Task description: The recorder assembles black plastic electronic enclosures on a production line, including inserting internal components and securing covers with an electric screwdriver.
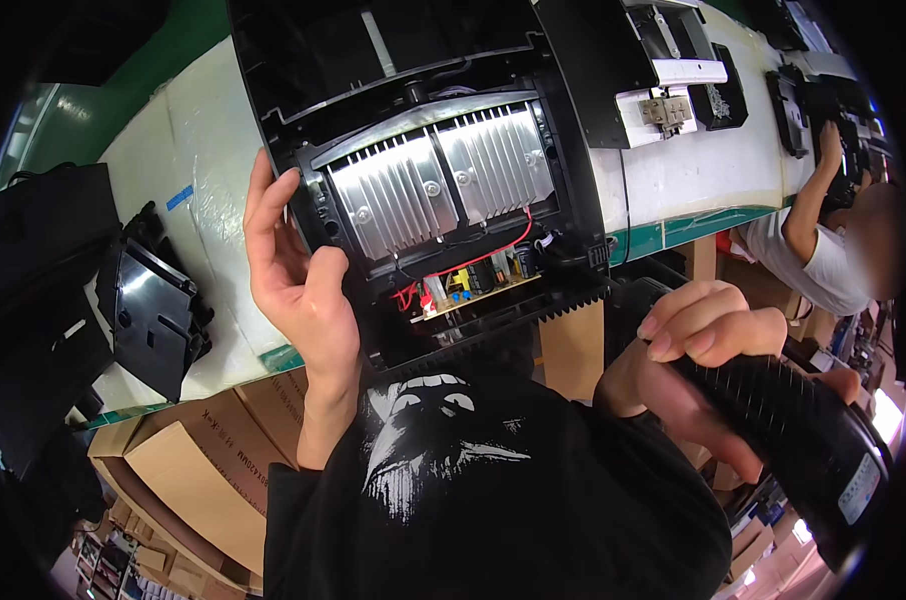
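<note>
Item: a large black plastic appliance housing (413, 130), opened at the back, lay on the white padded workbench (203, 130), its near edge overhanging toward the person. Inside it showed two ribbed silver aluminium heat sinks (443, 180) side by side, with red wire (483, 255) looped below them and a small circuit board carrying blue and yellow components (468, 285) at the lower edge. The left hand (298, 270) was open, fingers straight and palm turned toward the housing's left side, touching its edge but not closed on it. The right hand (703, 360) was clenched around a black ribbed power tool handle (793, 430), held low to the right of the housing and clear of it. Also present: a black moulded plastic cover part (153, 310) at the bench's left end; brown cardboard boxes (203, 460) under the bench; another person in a white shirt (823, 260) working at the far right of the bench.
</note>
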Tool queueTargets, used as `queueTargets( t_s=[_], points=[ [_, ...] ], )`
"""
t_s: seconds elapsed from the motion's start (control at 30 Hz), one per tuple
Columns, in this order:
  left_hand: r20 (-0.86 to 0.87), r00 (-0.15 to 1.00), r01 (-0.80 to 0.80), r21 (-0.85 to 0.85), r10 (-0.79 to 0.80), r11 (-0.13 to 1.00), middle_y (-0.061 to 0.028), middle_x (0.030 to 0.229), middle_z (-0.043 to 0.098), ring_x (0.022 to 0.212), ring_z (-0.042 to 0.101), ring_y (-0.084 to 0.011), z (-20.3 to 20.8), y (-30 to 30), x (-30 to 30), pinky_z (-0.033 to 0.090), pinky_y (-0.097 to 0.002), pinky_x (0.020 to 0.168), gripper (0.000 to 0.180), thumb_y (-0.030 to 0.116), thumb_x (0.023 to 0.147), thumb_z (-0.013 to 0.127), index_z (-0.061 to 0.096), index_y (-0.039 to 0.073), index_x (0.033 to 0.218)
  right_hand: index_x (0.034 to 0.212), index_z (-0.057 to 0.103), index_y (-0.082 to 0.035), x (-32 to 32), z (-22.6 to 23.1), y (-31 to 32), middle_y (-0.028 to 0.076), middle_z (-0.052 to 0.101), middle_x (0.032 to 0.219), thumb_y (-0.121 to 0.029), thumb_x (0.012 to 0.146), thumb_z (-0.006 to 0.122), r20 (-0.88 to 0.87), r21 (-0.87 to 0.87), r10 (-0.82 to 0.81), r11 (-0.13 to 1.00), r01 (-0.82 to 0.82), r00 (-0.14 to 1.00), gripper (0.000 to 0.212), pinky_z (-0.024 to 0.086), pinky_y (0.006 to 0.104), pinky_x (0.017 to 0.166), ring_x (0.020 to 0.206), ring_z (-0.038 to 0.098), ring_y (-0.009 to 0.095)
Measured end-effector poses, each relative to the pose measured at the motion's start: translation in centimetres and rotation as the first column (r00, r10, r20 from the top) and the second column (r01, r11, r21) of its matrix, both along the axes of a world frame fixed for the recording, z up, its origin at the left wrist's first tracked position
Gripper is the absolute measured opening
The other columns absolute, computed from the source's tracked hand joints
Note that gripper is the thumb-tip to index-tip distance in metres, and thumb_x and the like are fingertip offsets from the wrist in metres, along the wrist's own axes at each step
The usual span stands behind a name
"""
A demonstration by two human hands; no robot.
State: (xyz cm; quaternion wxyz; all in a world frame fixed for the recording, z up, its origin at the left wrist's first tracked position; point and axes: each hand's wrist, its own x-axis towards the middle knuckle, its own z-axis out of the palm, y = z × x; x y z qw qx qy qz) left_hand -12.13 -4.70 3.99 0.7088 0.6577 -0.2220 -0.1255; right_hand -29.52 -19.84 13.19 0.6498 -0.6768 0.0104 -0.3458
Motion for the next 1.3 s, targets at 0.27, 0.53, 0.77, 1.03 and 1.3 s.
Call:
queueTargets(
  t_s=[0.27,0.53,0.77,1.03,1.3],
  points=[
    [-0.025,1.0,-0.003,-0.06,0.001,0.998,-0.0193,0.143,0.029,0.129,0.036,-0.0266,0.1,0.1,0.1,0.029,-0.0341,0.106,0.06,-0.015,0.061,0.037,0.049,-0.003,0.118,0.104,0.05,0.002,-1.0,0.9,1.2,0.014,0.058,0.082,-0.056,0.08,0.058,0.055,0.056,-0.018,0.998,0.015,0.998,0.064,0.048,0.0318,0.061,0.064,0.058,0.024],
    [-0.036,0.999,0.005,-0.033,-0.006,0.999,-0.018,0.143,0.031,0.132,0.031,-0.0271,-0.2,0.3,0.1,0.024,-0.0354,0.108,0.059,-0.015,0.059,0.037,0.051,-0.002,0.116,0.116,0.043,-0.003,-3.1,4.8,-1.2,0.007,0.052,0.07,-0.043,0.082,0.063,0.44,-0.045,-0.204,0.968,0.249,0.875,0.056,0.049,0.0218,0.045,0.048,0.052,0.016],
    [-0.013,1.0,-0.001,-0.029,0.001,1.0,-0.0192,0.143,0.031,0.133,0.03,-0.0277,-0.2,0.4,0.2,0.023,-0.0357,0.109,0.06,-0.014,0.058,0.037,0.05,-0.002,0.115,0.096,0.05,-0.011,-10.3,4.3,-9.4,0.004,0.047,0.071,-0.075,0.072,0.047,0.656,0.002,-0.674,0.452,0.892,0.34,0.069,0.036,0.028,0.045,0.049,0.043,0.015],
    [-0.023,1.0,0.014,0.001,-0.014,1.0,-0.02,0.143,0.031,0.132,0.033,-0.0286,-0.1,0.1,0.3,0.023,-0.0368,0.109,0.058,-0.012,0.058,0.037,0.049,-0.002,0.113,0.082,0.054,0.002,-7.6,-0.4,-13.6,0.011,0.053,0.067,-0.083,0.075,0.026,0.541,-0.125,-0.604,0.631,0.766,0.585,0.089,0.042,0.0347,0.051,0.052,0.048,0.022],
    [-0.024,1.0,-0.019,-0.018,0.018,1.0,-0.0214,0.141,0.032,0.131,0.033,-0.03,0.0,-0.3,0.1,0.024,-0.0379,0.109,0.061,-0.012,0.057,0.037,0.045,0.0,0.117,0.087,0.054,-0.001,-3.2,1.7,-16.4,0.012,0.055,0.069,-0.073,0.08,0.034,0.296,0.17,-0.471,0.882,0.439,0.831,0.076,0.044,0.0335,0.057,0.057,0.052,0.022]
  ],
)
